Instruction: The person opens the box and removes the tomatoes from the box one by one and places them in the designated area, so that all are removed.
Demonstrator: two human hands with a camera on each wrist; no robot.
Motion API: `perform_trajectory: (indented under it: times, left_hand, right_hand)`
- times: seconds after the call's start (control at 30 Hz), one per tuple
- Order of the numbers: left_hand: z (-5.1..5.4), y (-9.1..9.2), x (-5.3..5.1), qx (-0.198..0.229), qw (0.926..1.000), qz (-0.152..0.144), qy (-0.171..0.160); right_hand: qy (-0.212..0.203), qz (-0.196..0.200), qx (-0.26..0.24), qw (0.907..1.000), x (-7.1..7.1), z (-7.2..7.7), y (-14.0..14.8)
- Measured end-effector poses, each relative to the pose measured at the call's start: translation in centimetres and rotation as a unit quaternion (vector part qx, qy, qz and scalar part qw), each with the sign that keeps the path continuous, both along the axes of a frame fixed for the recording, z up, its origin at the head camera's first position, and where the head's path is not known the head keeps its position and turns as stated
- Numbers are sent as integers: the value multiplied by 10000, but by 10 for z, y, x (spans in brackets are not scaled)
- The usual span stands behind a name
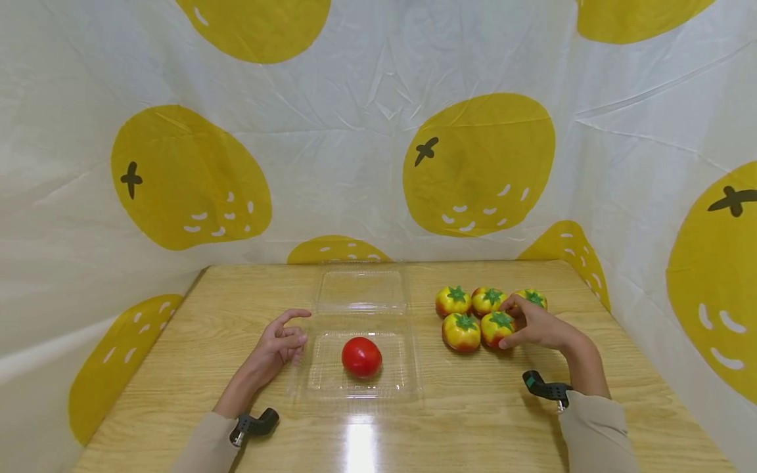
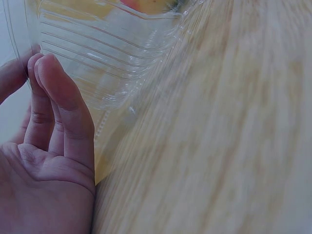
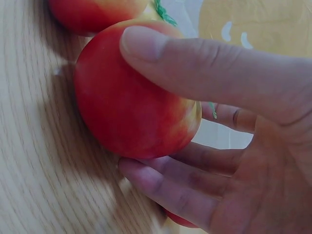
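My right hand point(image 1: 535, 325) grips a yellow-and-red tomato point(image 3: 139, 97) with a green star-shaped cap, thumb on its near side and fingers round the far side. It is at the front right of a cluster of several such tomatoes on the table. At the left edge of a clear plastic clamshell container point(image 1: 331, 387) is my left hand point(image 1: 275, 345), index finger stretched out and the other fingers loosely bent. Its fingertips lie at the rim in the left wrist view; a firm hold is not clear. One tomato point(image 1: 361, 358), red side up, lies in the container's base.
The container's lid point(image 1: 361, 289) lies folded back, flat behind the base. Another tomato point(image 1: 461, 332) stands left of the gripped one, with more in a row behind. A white curtain point(image 1: 337, 177) with yellow fruit prints hangs behind and beside the wooden table point(image 1: 449, 420).
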State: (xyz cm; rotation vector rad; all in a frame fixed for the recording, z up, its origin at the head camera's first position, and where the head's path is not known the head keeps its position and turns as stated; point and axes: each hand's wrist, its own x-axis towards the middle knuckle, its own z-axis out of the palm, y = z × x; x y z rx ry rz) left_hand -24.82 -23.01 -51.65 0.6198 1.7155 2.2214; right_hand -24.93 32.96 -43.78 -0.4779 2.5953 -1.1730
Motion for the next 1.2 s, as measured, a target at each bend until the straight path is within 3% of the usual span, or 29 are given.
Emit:
perform_trajectory:
  times: [0.23,0.67,1.2]
  left_hand:
    - [1,0,0,8,10000,-31,56]
    - [1,0,1,-20,10000,23,-21]
    - [2,0,2,-49,10000,57,-61]
  right_hand:
    - [-60,-75,168,9998,0,-1,2]
    - [-364,44,-31,9993,3,0,6]
    - [-314,-29,-25,9995,3,1,4]
